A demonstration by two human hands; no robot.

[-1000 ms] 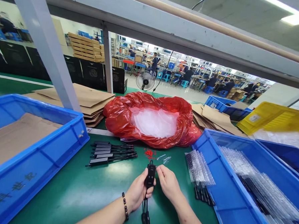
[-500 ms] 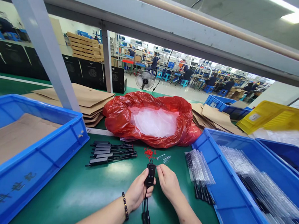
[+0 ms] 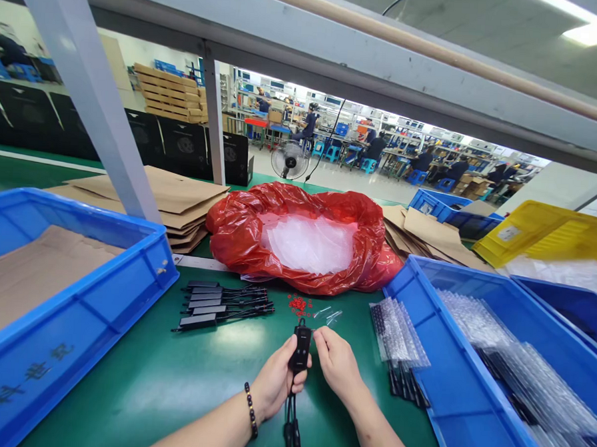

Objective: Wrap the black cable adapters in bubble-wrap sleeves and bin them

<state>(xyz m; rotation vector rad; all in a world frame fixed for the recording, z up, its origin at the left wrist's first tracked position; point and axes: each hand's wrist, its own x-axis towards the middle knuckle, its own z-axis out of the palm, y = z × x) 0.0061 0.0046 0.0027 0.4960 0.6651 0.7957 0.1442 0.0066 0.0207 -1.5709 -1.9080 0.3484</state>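
My left hand [image 3: 275, 382] is closed around a small black controller box [image 3: 301, 347], held upright over the green table; its two cables with plugs [image 3: 291, 430] hang down below my fist. My right hand [image 3: 338, 369] is beside it with fingertips pinched at the box's upper right edge; what they pinch is too small to make out. Just beyond lie a small heap of red caps [image 3: 298, 305] and a few clear bits [image 3: 326, 314]. A row of several finished black boxes with cables [image 3: 221, 305] lies to the left.
An open red bag of clear plastic bags [image 3: 307, 241] sits behind. A blue bin lined with cardboard [image 3: 74, 305] stands left; a blue bin with bubble-wrapped pieces [image 3: 476, 366] stands right, a bubble-wrap stack [image 3: 397, 339] beside it. Flat cardboard [image 3: 174, 197] and a yellow bin [image 3: 548, 233] lie further back.
Almost nothing differs; my hands and the black box have shifted very slightly while keeping the same grip.
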